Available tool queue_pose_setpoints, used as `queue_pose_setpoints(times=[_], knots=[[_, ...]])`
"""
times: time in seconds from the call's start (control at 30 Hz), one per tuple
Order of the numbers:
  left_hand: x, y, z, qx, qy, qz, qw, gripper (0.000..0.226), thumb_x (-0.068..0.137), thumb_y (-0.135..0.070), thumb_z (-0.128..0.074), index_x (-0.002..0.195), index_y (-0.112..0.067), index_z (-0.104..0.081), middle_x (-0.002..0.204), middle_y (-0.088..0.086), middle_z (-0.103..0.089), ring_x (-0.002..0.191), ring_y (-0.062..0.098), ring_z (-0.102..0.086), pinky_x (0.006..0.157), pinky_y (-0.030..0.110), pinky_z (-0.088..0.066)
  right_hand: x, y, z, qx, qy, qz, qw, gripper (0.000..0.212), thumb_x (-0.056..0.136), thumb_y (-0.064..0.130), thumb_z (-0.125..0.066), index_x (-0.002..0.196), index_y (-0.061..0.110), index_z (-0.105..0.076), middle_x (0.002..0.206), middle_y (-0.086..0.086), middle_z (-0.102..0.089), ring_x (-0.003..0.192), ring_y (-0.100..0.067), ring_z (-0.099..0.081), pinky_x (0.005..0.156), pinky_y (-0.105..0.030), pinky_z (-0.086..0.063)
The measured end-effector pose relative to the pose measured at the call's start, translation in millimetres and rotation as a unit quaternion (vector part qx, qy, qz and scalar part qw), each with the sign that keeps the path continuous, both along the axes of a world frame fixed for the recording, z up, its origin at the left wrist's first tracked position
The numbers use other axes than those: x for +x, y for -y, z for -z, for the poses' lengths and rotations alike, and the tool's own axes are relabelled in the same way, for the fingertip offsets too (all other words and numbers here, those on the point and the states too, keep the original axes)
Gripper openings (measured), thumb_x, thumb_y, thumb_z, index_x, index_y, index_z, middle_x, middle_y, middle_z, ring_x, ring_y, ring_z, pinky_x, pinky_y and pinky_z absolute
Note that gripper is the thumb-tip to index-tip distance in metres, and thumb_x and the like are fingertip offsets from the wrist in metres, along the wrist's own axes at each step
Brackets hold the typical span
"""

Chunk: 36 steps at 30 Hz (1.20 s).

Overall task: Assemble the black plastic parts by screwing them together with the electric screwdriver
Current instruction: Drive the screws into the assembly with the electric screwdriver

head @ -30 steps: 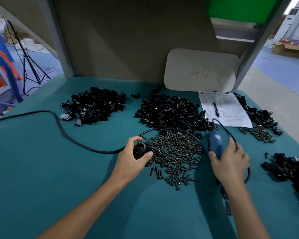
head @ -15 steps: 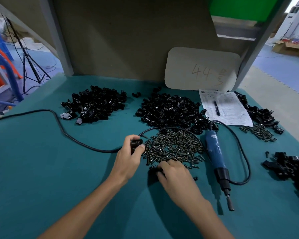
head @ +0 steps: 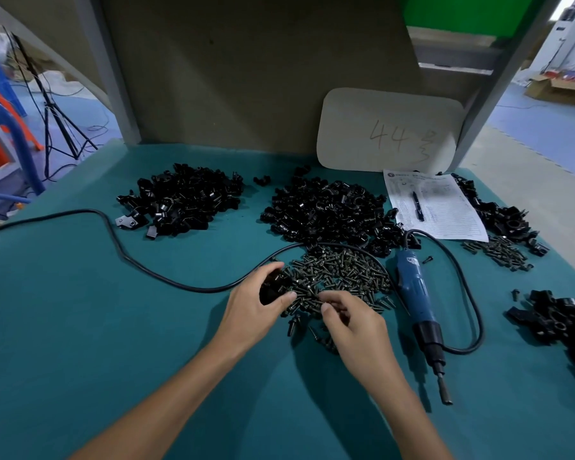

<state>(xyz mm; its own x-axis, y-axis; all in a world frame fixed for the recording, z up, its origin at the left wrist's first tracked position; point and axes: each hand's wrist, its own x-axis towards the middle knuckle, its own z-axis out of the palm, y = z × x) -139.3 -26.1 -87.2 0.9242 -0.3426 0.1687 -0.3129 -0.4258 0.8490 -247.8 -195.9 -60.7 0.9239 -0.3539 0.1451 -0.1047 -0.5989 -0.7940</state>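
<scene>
My left hand [head: 256, 307] grips a black plastic part [head: 273, 288] at the left edge of the screw pile [head: 339, 277]. My right hand [head: 352, 323] sits at the pile's near edge with fingers curled, pinching at the screws; which screw it holds is hidden. The blue electric screwdriver [head: 415, 293] lies on the teal table to the right of the pile, bit pointing toward me, untouched.
Heaps of black parts lie at back left [head: 183, 200], back centre [head: 326, 210], far right [head: 498, 214] and near right [head: 565, 323]. A paper with a pen [head: 432, 204], a second screw pile [head: 502, 252] and the black cord [head: 120, 247] are also on the table.
My right hand left the screwdriver lying on the table and moved left to the screw pile, where it now picks at screws. My left hand stayed put with the part.
</scene>
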Motion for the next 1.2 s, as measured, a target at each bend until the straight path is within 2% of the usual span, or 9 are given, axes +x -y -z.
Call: queue_pose_setpoints(times=[0.1, 0.27, 0.4, 0.47, 0.53, 0.67, 0.93, 1.1, 1.2], knots=[[-1, 1, 0, -0.003, 0.008, 0.005, 1.000, 0.055, 0.084, -0.050, -0.077, 0.135, -0.042, -0.057, 0.117, -0.038, -0.054, 0.110, -0.033, -0.040, 0.084, -0.007, -0.031, -1, 2, 3, 0.102, 0.015, 0.019, 0.994, 0.016, 0.099, 0.024, -0.064, 0.108, 0.035, -0.072, 0.096, 0.023, -0.072, 0.095, 0.004, -0.064, 0.078, -0.011, -0.047], [-1, 1, -1, -0.012, 0.005, 0.021, 1.000, 0.036, 0.087, -0.052, -0.073, 0.120, -0.044, -0.061, 0.106, -0.028, -0.065, 0.102, -0.008, -0.060, 0.078, 0.004, -0.043, 8, 6, 9, 0.216, 0.047, 0.034, 0.975, 0.018, 0.098, 0.020, -0.066, 0.105, 0.034, -0.075, 0.095, 0.015, -0.074, 0.091, -0.005, -0.069, 0.082, -0.026, -0.056], [-2, 1, -1, 0.002, 0.014, 0.037, 0.999, 0.044, 0.092, -0.048, -0.069, 0.133, -0.038, -0.061, 0.117, -0.023, -0.064, 0.111, -0.004, -0.057, 0.091, 0.017, -0.046, 24, 9, 7, 0.283, 0.063, 0.021, 0.957, 0.021, 0.099, 0.015, -0.065, 0.109, 0.031, -0.073, 0.096, 0.007, -0.075, 0.089, -0.009, -0.070, 0.074, -0.023, -0.056], [-2, 1, -1, 0.006, 0.017, 0.040, 0.999, 0.044, 0.093, -0.045, -0.068, 0.135, -0.034, -0.062, 0.114, -0.020, -0.063, 0.110, -0.001, -0.057, 0.093, 0.024, -0.048, 32, 10, 7, 0.314, 0.071, 0.017, 0.947, 0.019, 0.099, 0.014, -0.065, 0.114, 0.025, -0.068, 0.094, 0.002, -0.075, 0.087, -0.012, -0.071, 0.074, -0.024, -0.057], [-2, 1, -1, 0.013, 0.020, 0.043, 0.999, 0.044, 0.094, -0.045, -0.068, 0.136, -0.031, -0.063, 0.112, -0.017, -0.063, 0.110, 0.001, -0.056, 0.095, 0.026, -0.047, 38, 11, 9, 0.352, 0.076, 0.006, 0.933, 0.015, 0.100, 0.012, -0.064, 0.112, 0.021, -0.070, 0.095, -0.004, -0.076, 0.088, -0.015, -0.071, 0.075, -0.025, -0.057], [-1, 2, -1, 0.033, 0.028, 0.052, 0.998, 0.043, 0.095, -0.044, -0.067, 0.135, -0.028, -0.063, 0.113, -0.016, -0.063, 0.111, 0.003, -0.054, 0.096, 0.026, -0.045, 39, 12, 12, 0.401, 0.085, -0.030, 0.912, 0.021, 0.102, 0.013, -0.061, 0.102, 0.024, -0.079, 0.096, -0.005, -0.076, 0.089, -0.015, -0.070, 0.075, -0.025, -0.057], [-3, 2, 1, 0.073, 0.071, 0.085, 0.991, 0.045, 0.097, -0.041, -0.065, 0.140, -0.029, -0.060, 0.122, -0.015, -0.059, 0.117, 0.004, -0.049, 0.101, 0.022, -0.038, 33, 10, 17, 0.345, 0.079, -0.058, 0.934, 0.022, 0.101, 0.008, -0.063, 0.103, 0.025, -0.078, 0.099, -0.008, -0.077, 0.090, -0.017, -0.072, 0.077, -0.028, -0.058], [-3, 2, 0, 0.078, 0.079, 0.088, 0.990, 0.047, 0.098, -0.041, -0.063, 0.142, -0.027, -0.057, 0.125, -0.015, -0.058, 0.119, 0.004, -0.046, 0.103, 0.022, -0.037, 31, 7, 20, 0.277, 0.066, -0.058, 0.957, 0.018, 0.100, 0.009, -0.064, 0.106, 0.021, -0.076, 0.098, 0.001, -0.077, 0.086, -0.018, -0.074, 0.077, -0.028, -0.059], [-3, 2, 0, 0.081, 0.084, 0.093, 0.989, 0.046, 0.098, -0.040, -0.064, 0.142, -0.027, -0.058, 0.124, -0.015, -0.058, 0.119, 0.004, -0.046, 0.103, 0.022, -0.037, 31, 5, 20, 0.271, 0.065, -0.060, 0.958, 0.018, 0.100, 0.009, -0.064, 0.108, 0.021, -0.075, 0.100, 0.001, -0.077, 0.087, -0.019, -0.075, 0.077, -0.027, -0.059]])
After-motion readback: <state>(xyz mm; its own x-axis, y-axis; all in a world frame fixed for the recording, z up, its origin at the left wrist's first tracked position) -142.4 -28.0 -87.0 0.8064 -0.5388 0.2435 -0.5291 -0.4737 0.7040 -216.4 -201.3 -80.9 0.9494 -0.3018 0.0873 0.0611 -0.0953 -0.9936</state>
